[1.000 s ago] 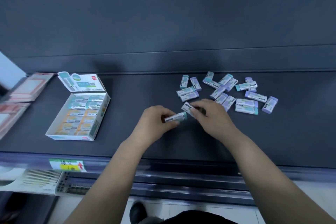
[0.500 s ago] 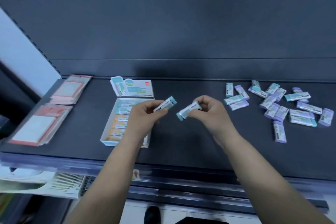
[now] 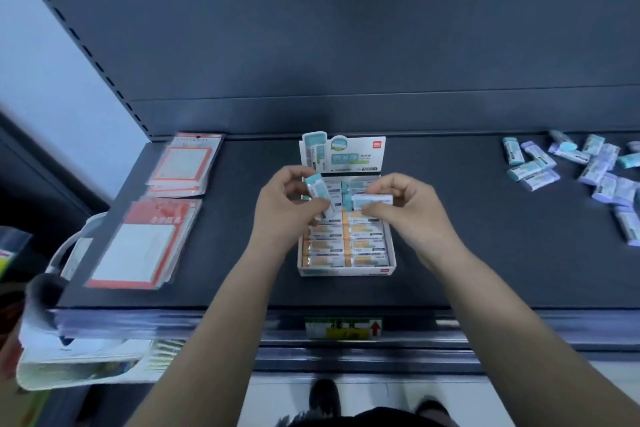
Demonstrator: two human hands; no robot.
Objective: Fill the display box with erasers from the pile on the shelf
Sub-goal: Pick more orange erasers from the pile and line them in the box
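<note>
The white display box (image 3: 346,270) stands on the dark shelf straight ahead, its printed lid flap (image 3: 343,152) upright at the back. Rows of orange and teal erasers fill most of it. My left hand (image 3: 284,204) pinches a teal-ended eraser (image 3: 317,187), tilted, above the box's back left part. Over the back right part my right hand (image 3: 405,208) pinches a second eraser (image 3: 372,200), held flat. The loose pile of teal and purple erasers (image 3: 581,166) lies far right on the shelf.
Two stacks of red-and-white packets (image 3: 180,163) (image 3: 138,243) lie on the shelf's left end. A green and yellow price tag (image 3: 343,328) sits on the front rail. Papers (image 3: 86,364) jut out below at the left. The shelf's back wall rises behind the box.
Both hands carried their erasers left from in front of the pile to above the back of the display box. The view has swung left, so the box is now centred.
</note>
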